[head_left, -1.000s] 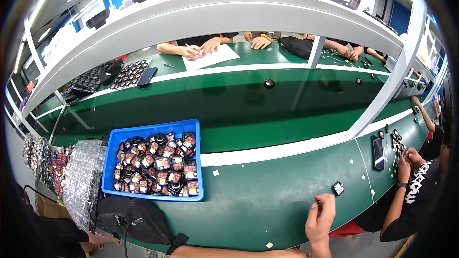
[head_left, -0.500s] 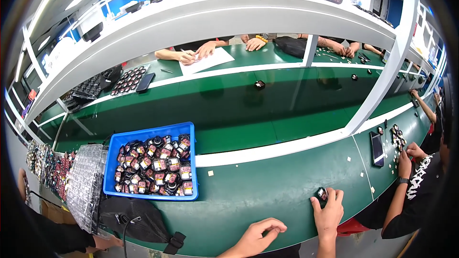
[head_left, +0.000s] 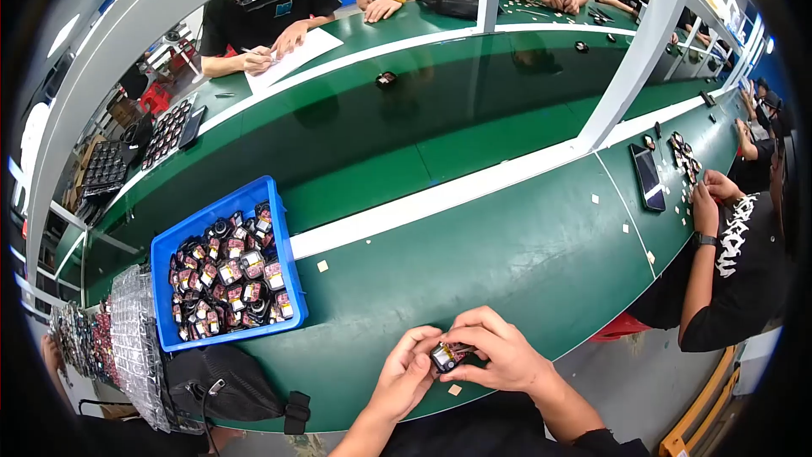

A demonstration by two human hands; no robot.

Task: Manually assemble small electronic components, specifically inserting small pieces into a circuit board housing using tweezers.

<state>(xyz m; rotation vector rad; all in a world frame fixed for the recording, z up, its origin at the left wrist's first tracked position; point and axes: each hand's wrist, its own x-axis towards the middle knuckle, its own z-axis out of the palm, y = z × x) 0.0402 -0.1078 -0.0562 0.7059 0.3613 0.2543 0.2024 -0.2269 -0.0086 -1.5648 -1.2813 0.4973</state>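
A small black electronic unit (head_left: pixel 447 357) with a white, yellow and pink face is held close to the table's near edge. My left hand (head_left: pixel 406 374) grips its left side between thumb and fingers. From above and the right, my right hand (head_left: pixel 499 350) has its fingers curled over the same unit, hiding part of it. Just below the hands lies a small cream square (head_left: pixel 455 389). To the left, a blue bin (head_left: pixel 298 281) is heaped with many similar units.
A black bag (head_left: pixel 224 385) and stacked clear plastic trays (head_left: pixel 135 343) sit left, beside the bin. A white rail and upright post (head_left: pixel 626 59) border the sunken green belt (head_left: pixel 355 152). Right, a co-worker's hands (head_left: pixel 710 195) are near a phone (head_left: pixel 648 178). Other people sit across.
My right hand has brought the unit left and nearer to me. The left hand, empty before, has joined it on the unit. The whole view has shifted and tilted.
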